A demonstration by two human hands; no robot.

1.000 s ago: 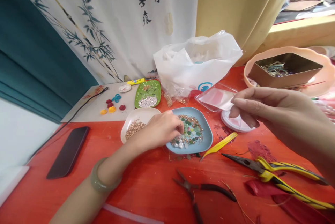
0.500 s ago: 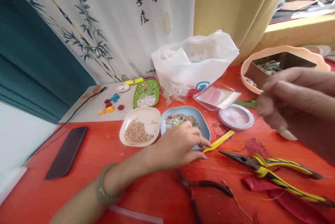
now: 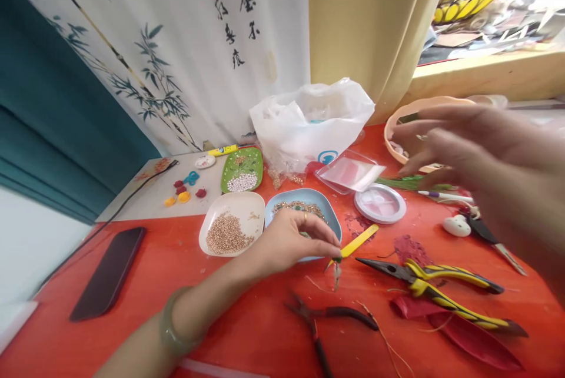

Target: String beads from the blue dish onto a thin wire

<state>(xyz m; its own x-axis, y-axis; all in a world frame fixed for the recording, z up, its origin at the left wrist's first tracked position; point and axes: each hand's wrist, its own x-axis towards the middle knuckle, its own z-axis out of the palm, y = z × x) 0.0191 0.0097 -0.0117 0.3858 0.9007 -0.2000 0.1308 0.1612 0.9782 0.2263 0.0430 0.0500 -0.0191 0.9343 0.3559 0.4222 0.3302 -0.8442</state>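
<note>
My left hand [image 3: 298, 238], with a ring and a jade-coloured bangle [image 3: 177, 320], reaches over the front edge of the blue dish [image 3: 334, 213]. Thumb and forefinger pinch a small dangling piece [image 3: 336, 272], dark green at the top with a pale, translucent part below; its exact kind is unclear. Just behind the fingertips lie yellow tweezers [image 3: 361, 241]. On the right, my right hand [image 3: 477, 148] hovers, blurred, in front of the peach basket [image 3: 392, 122]. Its fingers are apart and I see nothing in them.
Long-nose pliers [image 3: 415, 278] and black-handled pliers [image 3: 315, 311] lie in front on the red table. A cream dish [image 3: 260, 213] of gold beads, a green tray [image 3: 259, 172], a round lidded box [image 3: 380, 204], a white plastic bag [image 3: 309, 125] and a phone [image 3: 108, 272] surround the hands.
My left hand's fingertips have closed, and a small dangling piece now shows between them. The right hand's fingers have spread from a closer curl. The whole view has shifted slightly.
</note>
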